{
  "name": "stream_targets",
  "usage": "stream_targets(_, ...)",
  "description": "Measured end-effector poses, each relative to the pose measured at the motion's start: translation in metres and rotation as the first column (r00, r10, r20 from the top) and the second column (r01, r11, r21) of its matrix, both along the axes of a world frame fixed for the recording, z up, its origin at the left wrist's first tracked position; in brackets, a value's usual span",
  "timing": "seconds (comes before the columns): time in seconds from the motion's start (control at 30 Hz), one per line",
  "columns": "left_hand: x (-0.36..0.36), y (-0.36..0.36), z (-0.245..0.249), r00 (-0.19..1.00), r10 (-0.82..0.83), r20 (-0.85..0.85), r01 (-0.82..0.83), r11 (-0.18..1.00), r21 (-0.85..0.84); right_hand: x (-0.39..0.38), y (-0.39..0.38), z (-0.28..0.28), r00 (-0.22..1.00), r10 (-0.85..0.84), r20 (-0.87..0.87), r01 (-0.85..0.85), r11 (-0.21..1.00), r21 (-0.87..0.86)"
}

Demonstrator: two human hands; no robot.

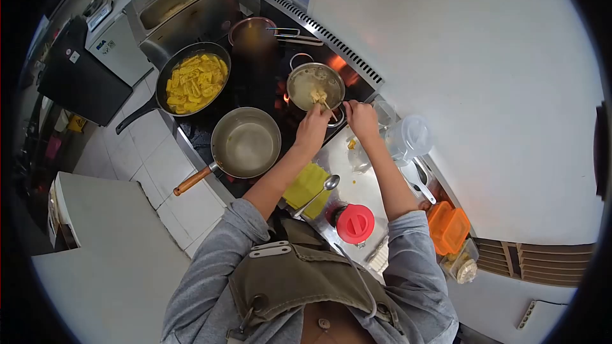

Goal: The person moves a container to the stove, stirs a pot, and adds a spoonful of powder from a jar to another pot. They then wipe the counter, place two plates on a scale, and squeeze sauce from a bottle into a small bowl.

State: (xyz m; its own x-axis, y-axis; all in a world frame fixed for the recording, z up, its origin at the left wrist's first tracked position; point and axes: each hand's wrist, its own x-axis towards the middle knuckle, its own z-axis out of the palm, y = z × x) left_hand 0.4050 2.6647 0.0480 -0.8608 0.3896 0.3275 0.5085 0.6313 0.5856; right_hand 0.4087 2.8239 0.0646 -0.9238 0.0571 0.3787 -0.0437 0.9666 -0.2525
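Chopsticks (326, 107) stood in small pot (305, 80), upper centre; left hand (312, 128) and right hand (362, 119) curled just beside, grips untellable.

I see a small round steel pot (290, 82) standing upright on a back burner of the dark stove (255, 82), with an orange glow (338, 63) beside it. It has 2 loop handles, 1 on the far rim and 1 on the near rim. Inside are pale, cloudy liquid (306, 79) and 1 small clump of light yellow food (316, 95). A pair of wooden chopsticks (326, 107) slants down into that clump from my right hand (361, 119) at the near rim.
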Motion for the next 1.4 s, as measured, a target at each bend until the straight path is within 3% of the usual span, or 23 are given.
stream_targets(0.37, 0.015, -0.020, 0.019, 0.990, -0.133, -0.036, 0.137, 0.979, 0.153, 0.007, -0.011, 0.019, 0.993, 0.119, 0.015, -0.116, 0.983, -0.142)
stream_targets(0.57, 0.012, -0.026, 0.010, 0.987, -0.097, -0.125, 0.107, 0.991, 0.077, -0.007, -0.017, 0.014, 0.988, 0.150, 0.033, -0.149, 0.988, -0.039)
stream_targets(0.83, -0.008, -0.051, 0.019, 0.993, -0.017, -0.120, 0.037, 0.984, 0.173, -0.041, -0.009, 0.003, 0.997, 0.065, 0.048, -0.069, 0.994, 0.084)
stream_targets(1.0, -0.007, -0.057, 0.019, 0.996, -0.085, -0.019, 0.087, 0.958, 0.272, -0.059, -0.012, 0.002, 0.998, 0.040, 0.051, -0.044, 0.995, 0.085)
stream_targets(1.2, -0.007, -0.054, 0.010, 0.992, -0.123, 0.009, 0.115, 0.951, 0.287, -0.059, -0.018, 0.007, 0.980, 0.178, 0.084, -0.182, 0.982, 0.046)
stream_targets(1.27, -0.010, -0.051, 0.014, 0.994, -0.107, 0.000, 0.102, 0.950, 0.294, -0.062, -0.022, 0.012, 0.955, 0.265, 0.131, -0.284, 0.945, 0.162)
stream_targets(1.4, -0.008, -0.047, 0.024, 0.989, -0.147, 0.013, 0.138, 0.948, 0.286, -0.065, -0.029, 0.016, 0.952, 0.262, 0.156, -0.285, 0.946, 0.153)
